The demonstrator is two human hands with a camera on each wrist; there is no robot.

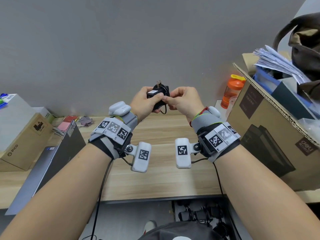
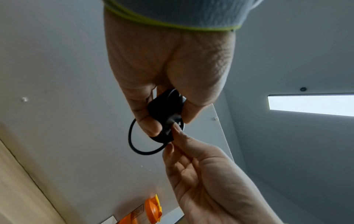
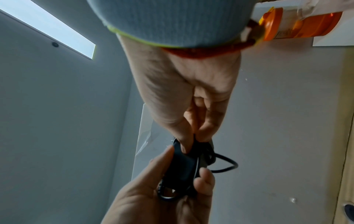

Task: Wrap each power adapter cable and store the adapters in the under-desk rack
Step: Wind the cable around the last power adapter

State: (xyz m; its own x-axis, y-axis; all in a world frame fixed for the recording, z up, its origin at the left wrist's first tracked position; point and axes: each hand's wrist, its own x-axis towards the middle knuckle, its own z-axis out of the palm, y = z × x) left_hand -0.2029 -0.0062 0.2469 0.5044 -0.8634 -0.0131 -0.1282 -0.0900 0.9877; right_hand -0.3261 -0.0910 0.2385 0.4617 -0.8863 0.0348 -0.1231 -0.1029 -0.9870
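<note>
A black power adapter (image 1: pixel 156 93) with two metal prongs pointing up is held above the wooden desk (image 1: pixel 155 179), in front of the grey wall. My left hand (image 1: pixel 147 101) grips its body (image 2: pixel 164 109) from the left, thumb across the white label. My right hand (image 1: pixel 181 101) pinches the black cable (image 3: pixel 226 165) at the adapter's right side. Most of the cable is wound around the body; a short loop (image 2: pixel 138 145) hangs loose below. The under-desk rack (image 1: pixel 199 215) at the bottom holds several black adapters.
A large cardboard box (image 1: pixel 270 129) full of papers and a brown bag stands at the right, an orange bottle (image 1: pixel 232 90) beside it. At the left lie a PICO box (image 1: pixel 22 141) and a grey laptop (image 1: pixel 50 160).
</note>
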